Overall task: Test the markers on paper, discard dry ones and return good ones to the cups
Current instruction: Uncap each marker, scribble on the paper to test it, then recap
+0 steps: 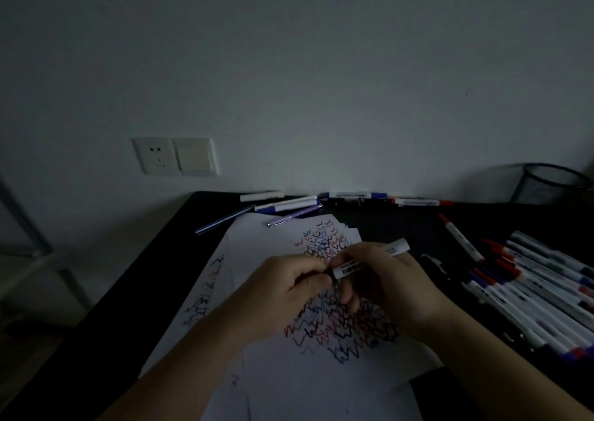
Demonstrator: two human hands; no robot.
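Over the middle of the scribbled paper (321,372), both hands meet on one white marker (369,259). The right hand (395,288) has its fingers curled round the barrel, and the left hand (286,295) pinches the dark end nearest it, at the cap or tip; in this dim light I cannot tell whether the cap is coming off or going on. The marker is held just above the sheet, not touching it.

Under the hands the paper is thick with zigzags in black, blue and red, with another patch farther up and a fainter column on a sheet to the left (205,295). So I would judge a good many markers tested already.

Going outward, a large pile of white markers (530,295) with red, blue and dark caps lies on the black table (135,292) to the right, with one red-capped marker (459,237) lying apart from it. A smaller scatter of pens and markers (289,205) lies along the far edge by the wall. Which group is tested and which is waiting, I cannot say.

The mesh cup (546,185) stands at the far right corner, and no markers show in it. By that, the returning looks mostly undone, and I see no place for discards.
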